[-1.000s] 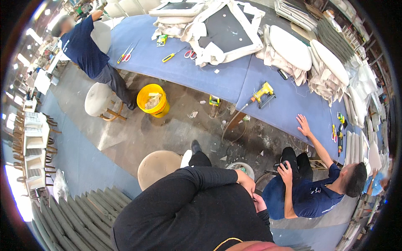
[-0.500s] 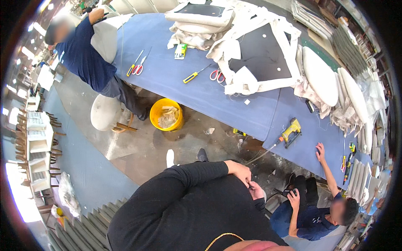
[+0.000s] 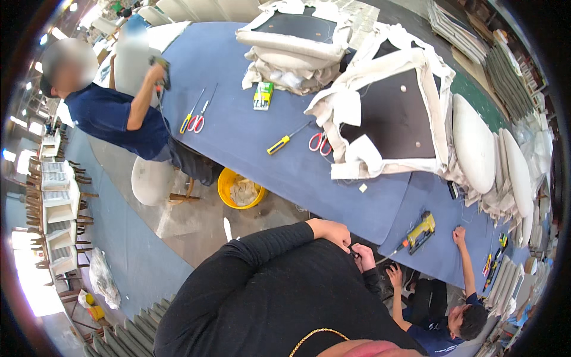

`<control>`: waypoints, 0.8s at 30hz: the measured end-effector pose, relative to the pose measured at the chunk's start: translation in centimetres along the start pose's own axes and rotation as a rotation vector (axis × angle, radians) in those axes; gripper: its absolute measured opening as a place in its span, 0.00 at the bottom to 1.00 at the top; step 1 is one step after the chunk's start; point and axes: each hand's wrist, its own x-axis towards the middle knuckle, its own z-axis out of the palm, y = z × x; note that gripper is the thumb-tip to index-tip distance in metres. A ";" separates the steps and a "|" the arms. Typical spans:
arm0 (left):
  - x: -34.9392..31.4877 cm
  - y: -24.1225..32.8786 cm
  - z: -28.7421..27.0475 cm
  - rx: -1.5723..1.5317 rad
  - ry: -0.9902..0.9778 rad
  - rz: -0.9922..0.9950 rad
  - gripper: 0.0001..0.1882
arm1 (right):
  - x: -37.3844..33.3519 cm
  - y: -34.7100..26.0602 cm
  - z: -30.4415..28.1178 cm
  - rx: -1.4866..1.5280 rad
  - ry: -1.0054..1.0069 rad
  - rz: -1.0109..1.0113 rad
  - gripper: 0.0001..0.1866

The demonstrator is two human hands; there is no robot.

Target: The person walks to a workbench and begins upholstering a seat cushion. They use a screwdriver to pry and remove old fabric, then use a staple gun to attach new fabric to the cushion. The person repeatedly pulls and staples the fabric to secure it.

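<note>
My left hand (image 3: 333,232) is closed in front of my black top, with its fingers bent downward. Just right of it and slightly lower, my right hand (image 3: 363,256) has its fingers curled round a small dark thing (image 3: 355,253), too small to name. The two hands nearly meet there, and whatever lies inside the left fingers is hidden. Beyond them stands a blue-covered table (image 3: 333,193). Nearest on its top is a yellow air nail gun (image 3: 421,231) with a hose. A white-fabric upholstered panel with a dark underside (image 3: 392,113) lies farther back.
Scissors (image 3: 319,144), a yellow screwdriver (image 3: 286,139) and a green-yellow box (image 3: 263,96) lie on the table. A yellow bucket (image 3: 226,194) stands below it. One co-worker (image 3: 113,113) at left holds a dark tool (image 3: 159,71); another (image 3: 440,330) crouches at right.
My view has shifted, so the table sits lower in it. My hands stay together. The left co-worker's tool now shows over the table. The right co-worker's hand on the table has curled up.
</note>
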 end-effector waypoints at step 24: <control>-6.3 -7.0 -8.4 0.028 -0.191 0.215 0.30 | 5.9 1.0 10.0 0.006 0.138 -0.048 0.13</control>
